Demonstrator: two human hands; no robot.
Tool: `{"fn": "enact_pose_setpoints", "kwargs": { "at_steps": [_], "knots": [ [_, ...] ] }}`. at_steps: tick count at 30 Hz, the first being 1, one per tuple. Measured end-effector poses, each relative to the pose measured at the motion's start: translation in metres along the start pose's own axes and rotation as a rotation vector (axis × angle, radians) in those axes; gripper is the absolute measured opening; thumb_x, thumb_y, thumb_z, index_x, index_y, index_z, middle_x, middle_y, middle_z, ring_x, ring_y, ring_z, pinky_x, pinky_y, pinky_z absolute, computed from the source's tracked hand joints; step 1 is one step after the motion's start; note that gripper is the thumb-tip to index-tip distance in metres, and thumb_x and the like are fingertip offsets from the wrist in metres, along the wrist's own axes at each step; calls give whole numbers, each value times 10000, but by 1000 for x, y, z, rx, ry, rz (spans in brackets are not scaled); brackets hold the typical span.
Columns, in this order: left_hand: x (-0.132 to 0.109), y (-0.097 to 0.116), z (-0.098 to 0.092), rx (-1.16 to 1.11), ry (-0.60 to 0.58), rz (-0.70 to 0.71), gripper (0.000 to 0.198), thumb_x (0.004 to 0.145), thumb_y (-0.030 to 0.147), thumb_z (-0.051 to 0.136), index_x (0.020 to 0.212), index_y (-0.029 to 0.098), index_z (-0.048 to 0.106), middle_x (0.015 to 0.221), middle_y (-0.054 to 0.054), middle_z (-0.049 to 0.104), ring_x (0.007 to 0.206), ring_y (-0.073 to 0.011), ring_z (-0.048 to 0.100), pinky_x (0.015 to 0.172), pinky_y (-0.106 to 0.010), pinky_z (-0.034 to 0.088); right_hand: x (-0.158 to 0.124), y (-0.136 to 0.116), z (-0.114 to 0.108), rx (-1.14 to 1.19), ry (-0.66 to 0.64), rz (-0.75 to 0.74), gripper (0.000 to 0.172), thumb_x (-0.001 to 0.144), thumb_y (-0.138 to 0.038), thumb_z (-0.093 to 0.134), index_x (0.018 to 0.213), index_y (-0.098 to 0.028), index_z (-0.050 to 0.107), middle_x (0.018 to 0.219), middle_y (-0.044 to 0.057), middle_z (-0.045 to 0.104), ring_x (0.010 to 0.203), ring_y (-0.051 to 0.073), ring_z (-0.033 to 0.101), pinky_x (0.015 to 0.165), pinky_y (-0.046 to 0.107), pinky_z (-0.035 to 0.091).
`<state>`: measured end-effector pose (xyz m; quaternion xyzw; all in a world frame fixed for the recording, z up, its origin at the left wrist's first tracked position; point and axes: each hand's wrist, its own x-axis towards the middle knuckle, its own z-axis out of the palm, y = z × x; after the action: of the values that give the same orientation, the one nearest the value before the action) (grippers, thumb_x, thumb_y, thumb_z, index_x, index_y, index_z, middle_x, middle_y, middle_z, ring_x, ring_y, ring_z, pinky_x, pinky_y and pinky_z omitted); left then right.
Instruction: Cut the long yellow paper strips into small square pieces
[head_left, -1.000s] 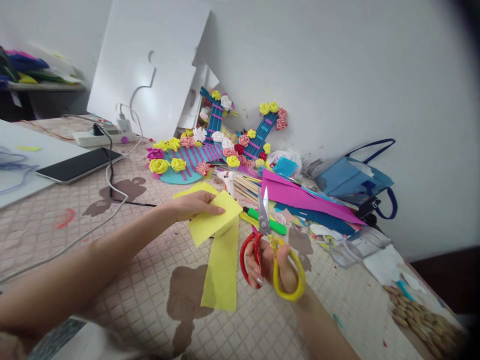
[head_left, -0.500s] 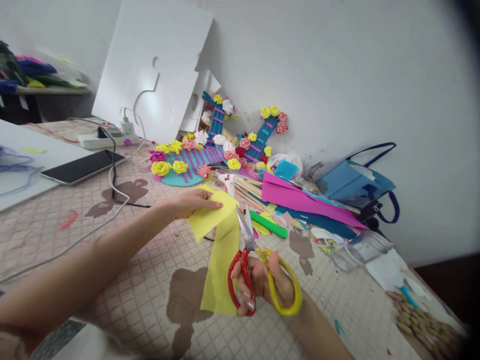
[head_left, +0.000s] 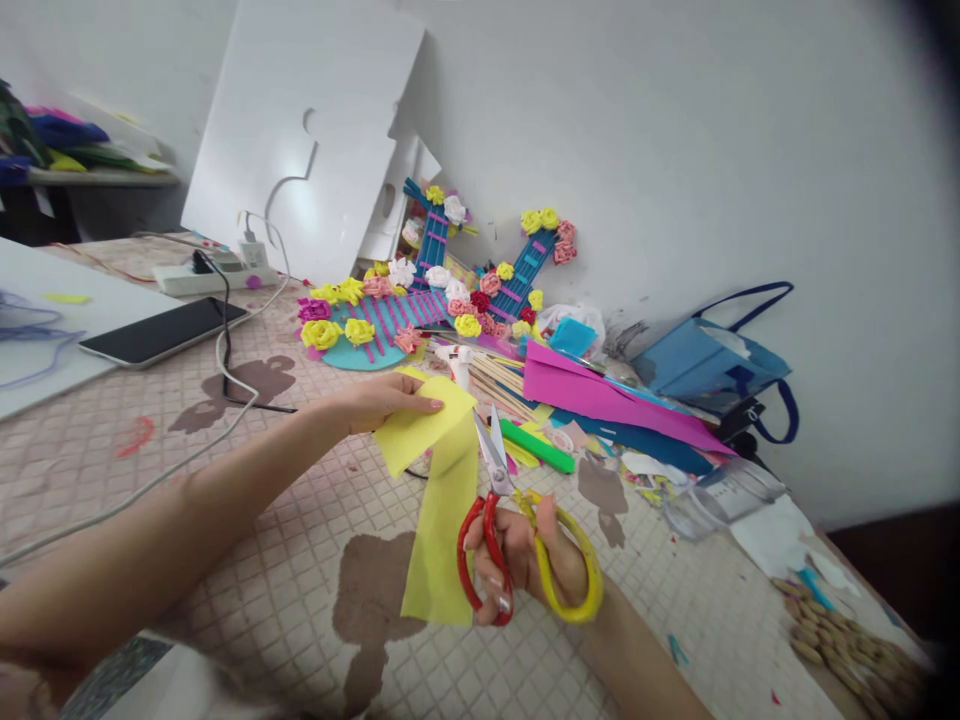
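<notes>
Between the thumb and fingers of my left hand [head_left: 386,400] is the upper end of a yellow crepe paper strip [head_left: 442,540]. The strip folds over near my thumb and its long tail hangs down over the table. My right hand [head_left: 525,555] has its fingers through the loops of a pair of scissors [head_left: 495,465], one handle red and the other yellow. The blades point up and stand partly apart, close to the right edge of the folded paper. Whether a blade touches the paper I cannot tell.
Paper-flower decorations [head_left: 382,325] lie beyond my hands, near a glue gun [head_left: 455,360] and thin sticks [head_left: 502,385]. A green box cutter [head_left: 536,447], magenta paper [head_left: 615,400] and a blue bag [head_left: 712,360] are to the right. Leftward are a tablet [head_left: 165,333] and power strip [head_left: 214,278].
Almost nothing differs. The view has shifted very slightly, and both hands keep the same hold on the crepe paper and the scissors.
</notes>
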<state>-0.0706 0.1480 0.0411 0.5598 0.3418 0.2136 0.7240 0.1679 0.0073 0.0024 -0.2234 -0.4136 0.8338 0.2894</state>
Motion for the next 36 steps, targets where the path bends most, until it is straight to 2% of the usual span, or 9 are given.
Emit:
{"fn": "enact_pose_setpoints", "kwargs": {
  "at_steps": [7, 15, 22, 29, 36],
  "knots": [
    [0, -4, 0, 139, 6, 45, 376, 641, 417, 718, 878, 135, 645, 818, -99, 696, 551, -153, 622, 483, -222, 452, 0, -3, 4, 58, -12, 17, 743, 689, -787, 334, 970, -142, 572, 655, 30, 533, 492, 133, 512, 509, 335, 495],
    [-1, -2, 2, 289, -7, 55, 318, 578, 382, 756, 758, 165, 610, 695, -31, 671, 516, -143, 600, 443, -205, 427, 0, 3, 3, 80, -29, 44, 740, 683, -796, 319, 916, -150, 595, 643, 35, 544, 478, 133, 513, 489, 316, 490],
    [-2, -1, 5, 310, -87, 75, 330, 596, 376, 740, 834, 163, 654, 741, -49, 684, 563, -151, 615, 471, -208, 442, 0, 5, 2, 36, -1, 59, 750, 678, -800, 315, 931, -150, 590, 636, 35, 540, 473, 143, 531, 495, 326, 487],
    [-1, -2, 6, 329, -62, 82, 281, 565, 359, 764, 732, 159, 658, 740, -54, 689, 580, -165, 619, 491, -229, 462, 0, 7, 0, 25, 4, 54, 746, 680, -800, 318, 955, -155, 575, 636, 24, 533, 465, 130, 510, 536, 358, 499],
    [-2, -1, 4, 317, -104, 87, 301, 576, 352, 758, 784, 158, 660, 762, -59, 692, 584, -161, 618, 503, -233, 468, 1, 4, 2, 21, 0, 48, 707, 658, -812, 329, 919, -193, 547, 600, -1, 520, 468, 132, 503, 507, 334, 495]
  ]
}}
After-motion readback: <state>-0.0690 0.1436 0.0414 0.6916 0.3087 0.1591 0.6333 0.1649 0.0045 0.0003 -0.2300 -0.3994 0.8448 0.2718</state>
